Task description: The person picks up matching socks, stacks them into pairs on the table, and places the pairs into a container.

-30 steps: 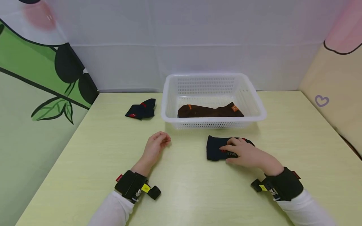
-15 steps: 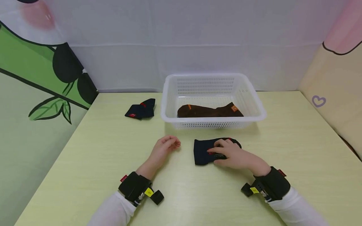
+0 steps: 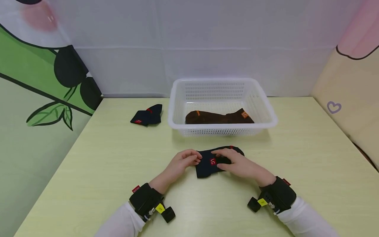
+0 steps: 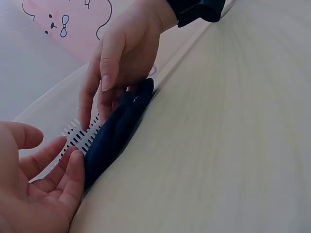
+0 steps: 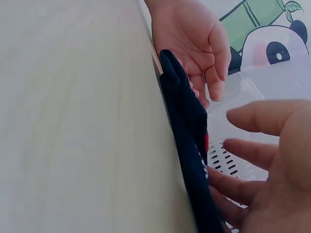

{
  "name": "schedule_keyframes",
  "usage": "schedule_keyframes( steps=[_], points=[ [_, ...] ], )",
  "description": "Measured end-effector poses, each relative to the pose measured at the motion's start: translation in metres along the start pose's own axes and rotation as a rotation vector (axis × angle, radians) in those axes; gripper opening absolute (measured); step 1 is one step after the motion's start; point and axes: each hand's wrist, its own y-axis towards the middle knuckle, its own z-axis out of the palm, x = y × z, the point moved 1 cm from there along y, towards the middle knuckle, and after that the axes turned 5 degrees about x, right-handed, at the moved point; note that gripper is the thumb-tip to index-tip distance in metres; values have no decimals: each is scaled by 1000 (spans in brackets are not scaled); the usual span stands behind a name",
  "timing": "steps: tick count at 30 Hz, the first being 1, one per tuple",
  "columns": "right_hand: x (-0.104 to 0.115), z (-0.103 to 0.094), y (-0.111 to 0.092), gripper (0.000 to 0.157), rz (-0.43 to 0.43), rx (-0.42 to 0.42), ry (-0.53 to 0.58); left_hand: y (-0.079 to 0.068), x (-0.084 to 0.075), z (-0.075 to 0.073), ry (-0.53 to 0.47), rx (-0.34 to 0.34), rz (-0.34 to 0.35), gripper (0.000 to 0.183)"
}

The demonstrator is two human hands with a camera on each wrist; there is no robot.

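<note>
A dark navy sock (image 3: 205, 164) with a red "LC" label lies flat on the table in front of the basket. My left hand (image 3: 185, 162) is at the sock's cuff end, fingers loosely bent with the tips at its edge. Over the sock's other half rests my right hand (image 3: 237, 163), thumb and forefinger spread apart. In the right wrist view, its lower fingertips (image 5: 226, 187) touch the sock (image 5: 187, 121) while the thumb stands away. The left wrist view has the sock (image 4: 114, 136) between both hands, with the left hand (image 4: 43, 179) relaxed beside it.
Behind the hands stands a white plastic basket (image 3: 222, 129) with a brown sock (image 3: 219, 118) inside. Another dark navy sock (image 3: 146, 115), bent over, lies on the table (image 3: 97, 164) left of the basket. A grey-white cloth wall (image 3: 207, 39) borders the table's back.
My right hand has slid the navy sock leftward across the table. My left hand has moved right and nearer, reaching the sock's cuff end. The basket and other socks have stayed put.
</note>
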Motion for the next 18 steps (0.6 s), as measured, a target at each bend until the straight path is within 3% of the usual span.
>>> schedule_keyframes(
  steps=[6, 18],
  points=[
    [6, 7, 2, 42, 28, -68, -5, 0, 1, 0, 60, 8, 2, 32],
    [19, 16, 3, 45, 72, -83, 14, 0, 1, -1, 109, 14, -9, 29]
  ],
)
